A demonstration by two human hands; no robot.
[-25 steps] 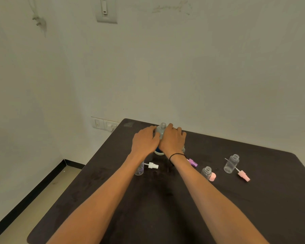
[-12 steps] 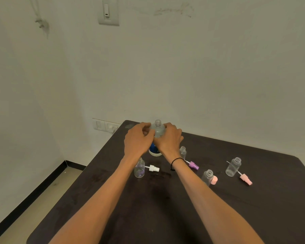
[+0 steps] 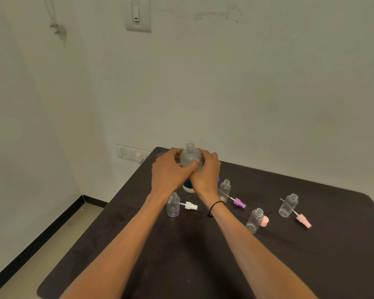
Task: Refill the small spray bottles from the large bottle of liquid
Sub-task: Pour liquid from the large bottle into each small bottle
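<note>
The large clear bottle (image 3: 190,155) with a blue label stands uncapped near the far edge of the dark table (image 3: 203,255). My left hand (image 3: 167,173) and my right hand (image 3: 205,173) both grip its body from either side. Several small open spray bottles stand around it: one (image 3: 173,205) by my left wrist, one (image 3: 224,189) beside my right wrist, one (image 3: 254,220) and one (image 3: 288,205) further right. Loose spray heads lie beside them: white (image 3: 190,205), purple (image 3: 239,202), pink (image 3: 264,221) and pink (image 3: 303,220).
The table stands in a room corner against a white wall with a socket plate (image 3: 131,152) at its far left corner. The table's left edge drops to a beige floor (image 3: 41,255). A switch (image 3: 138,15) is high on the wall.
Both hands have closed round the large bottle and it now shows taller above them, its neck and shoulder exposed. The view has shifted slightly; the small bottles stay where they were.
</note>
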